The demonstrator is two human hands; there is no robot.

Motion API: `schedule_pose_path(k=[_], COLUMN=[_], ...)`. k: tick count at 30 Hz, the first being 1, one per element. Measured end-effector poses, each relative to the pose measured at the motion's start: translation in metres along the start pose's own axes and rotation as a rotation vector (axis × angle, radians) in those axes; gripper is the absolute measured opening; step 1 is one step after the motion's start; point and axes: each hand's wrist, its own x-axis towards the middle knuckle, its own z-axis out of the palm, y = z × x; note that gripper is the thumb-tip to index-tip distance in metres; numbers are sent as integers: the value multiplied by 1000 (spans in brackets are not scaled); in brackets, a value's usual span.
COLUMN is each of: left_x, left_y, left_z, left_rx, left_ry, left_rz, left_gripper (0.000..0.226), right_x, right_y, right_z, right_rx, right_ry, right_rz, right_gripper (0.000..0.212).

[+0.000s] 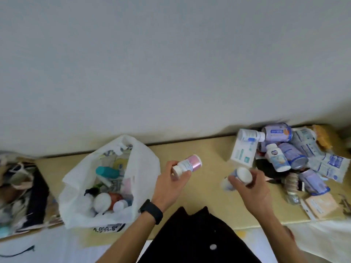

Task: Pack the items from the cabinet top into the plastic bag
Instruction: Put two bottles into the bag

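Close in, a dark garment (191, 234) fills the bottom of the view, with both forearms reaching out over it. The left hand (171, 186), a black wristband (152, 210) on its wrist, has its fingers curled round a pink bottle (188, 164). The bottle is tilted, its white cap toward the person and its base pointing away to the right. The right hand (250, 188) grips a white-capped bottle (241, 176), cap facing up.

The plastic bag (140, 162) stands just left of the left hand, mouth open upward and already partly filled. That hand is the nearer one, so a short sweep leftward should bring the pink bottle over the opening.

Both hands are over the tan cabinet top (209, 196). Farther right lies a pile of bottles and packets (296, 154), not yet packed. Behind runs a plain pale wall (171, 63).
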Motion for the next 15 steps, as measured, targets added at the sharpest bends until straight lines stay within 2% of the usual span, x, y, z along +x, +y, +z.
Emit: schedule_pose_path(k=[2,4,7,9,12,15], left_x=[-12,-23,-35,-35,-17,16], left_y=[-12,-21,-39,-56,-82,-92], left_z=[-38,-77,-140,-180,-228,-250], left_rx=[10,71,189,328,680,926], left_ry=[102,191,285,319,302,175], left_rz=[15,33,33,52,117,179], left_gripper=[27,28,34,41,48,53], right_x=[-26,-48,-78,-97,-120,-135], right_y=[-13,-23,-45,-64,-91,-107], right_z=[33,71,131,166,204,226], right_rx=[67,180,483,595,602,536], right_ry=[-120,-240,-410,-462,-553,-649], right_rz=[-5,18,216,338,394,385], right_gripper=[45,49,43,42,50,46])
